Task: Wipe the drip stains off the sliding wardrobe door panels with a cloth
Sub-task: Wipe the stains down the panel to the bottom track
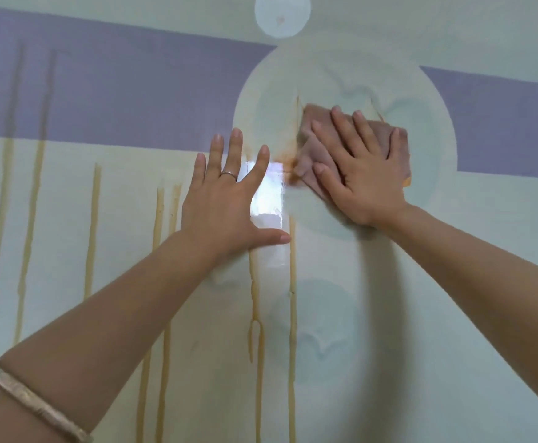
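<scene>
Right hand [362, 174], fingers flat, is pressing the pinkish cloth [318, 145] onto the wardrobe door panel [389, 314]; left hand [226, 203], splayed and holding nothing, is bracing just beside the cloth. Best to be dragging firmly down each amber drip streak [292, 314].

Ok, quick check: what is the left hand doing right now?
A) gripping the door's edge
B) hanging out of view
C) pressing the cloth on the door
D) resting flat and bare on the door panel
D: the left hand lies spread on the door panel with nothing under it, while the right hand presses the cloth.
</scene>
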Available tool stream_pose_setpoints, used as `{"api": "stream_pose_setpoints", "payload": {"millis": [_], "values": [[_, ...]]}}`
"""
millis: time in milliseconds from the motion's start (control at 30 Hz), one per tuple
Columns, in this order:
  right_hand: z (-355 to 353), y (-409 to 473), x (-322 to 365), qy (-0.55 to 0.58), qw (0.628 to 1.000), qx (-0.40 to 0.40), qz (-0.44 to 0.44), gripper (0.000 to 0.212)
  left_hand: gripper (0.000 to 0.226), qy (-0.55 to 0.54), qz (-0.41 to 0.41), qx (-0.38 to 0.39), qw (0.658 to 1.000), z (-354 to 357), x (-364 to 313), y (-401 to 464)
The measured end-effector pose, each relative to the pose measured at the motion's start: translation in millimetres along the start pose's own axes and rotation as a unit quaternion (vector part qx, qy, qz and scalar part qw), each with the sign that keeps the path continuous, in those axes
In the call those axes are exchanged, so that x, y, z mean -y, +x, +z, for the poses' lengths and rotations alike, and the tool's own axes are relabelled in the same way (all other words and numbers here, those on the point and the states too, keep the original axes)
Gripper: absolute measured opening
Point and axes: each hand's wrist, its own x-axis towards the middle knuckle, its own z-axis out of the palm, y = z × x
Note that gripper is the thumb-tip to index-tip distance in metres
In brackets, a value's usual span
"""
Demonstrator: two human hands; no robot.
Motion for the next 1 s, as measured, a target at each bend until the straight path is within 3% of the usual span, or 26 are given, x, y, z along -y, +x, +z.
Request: {"api": "stream_pose_setpoints", "payload": {"millis": [67, 100, 233, 300, 467, 500, 567, 633, 667, 767, 800, 833, 933, 1000], "values": [[7, -3, 18, 0.02, 0.992, -0.034, 0.119, 0.068, 0.118, -0.002, -0.002, 0.003, 1.0, 0, -1, 0], [13, -14, 32, 0.029, 0.99, -0.053, 0.125, 0.066, 0.118, -0.005, -0.003, 0.004, 1.0, 0, -1, -1], [26, -59, 55, 0.026, 0.996, -0.052, -0.066, 0.055, 0.117, -0.025, -0.001, -0.002, 1.0, -3, -3, -3], [18, -44, 33, 0.014, 0.995, -0.046, -0.089, 0.055, 0.118, -0.015, -0.001, 0.01, 1.0, -4, -3, -2], [18, -27, 28, 0.028, 0.991, -0.058, 0.121, 0.064, 0.12, 0.005, -0.005, 0.017, 1.0, -2, -2, -1], [22, -37, 39, 0.032, 0.992, -0.066, 0.102, 0.062, 0.12, 0.001, -0.006, 0.016, 1.0, -2, -2, -2], [28, -55, 46, 0.018, 0.998, -0.063, -0.02, 0.058, 0.119, -0.008, -0.004, 0.008, 1.0, -2, -2, -1], [22, -51, 18, -0.01, 0.993, -0.046, -0.109, 0.057, 0.119, -0.006, -0.002, 0.01, 1.0, -3, -2, -1], [17, -44, 0, -0.009, 0.995, -0.046, -0.089, 0.058, 0.12, 0.0, -0.001, 0.013, 1.0, -3, -1, 0], [12, -35, -21, 0.009, 0.991, -0.047, 0.127, 0.065, 0.12, 0.012, 0.0, 0.014, 1.0, 0, -1, 0], [16, -43, -12, 0.005, 0.986, -0.057, 0.159, 0.065, 0.121, 0.011, -0.001, 0.013, 1.0, 1, -1, 0], [20, -53, 0, 0.007, 0.987, -0.065, 0.147, 0.064, 0.121, 0.009, -0.001, 0.013, 1.0, 1, -1, 0], [24, -76, 10, -0.003, 0.999, -0.038, -0.002, 0.058, 0.122, -0.003, -0.002, 0.016, 1.0, -2, -2, -1], [17, -62, -2, -0.007, 0.999, -0.031, -0.028, 0.059, 0.122, 0.0, 0.0, 0.014, 1.0, -3, -1, 0]]}}
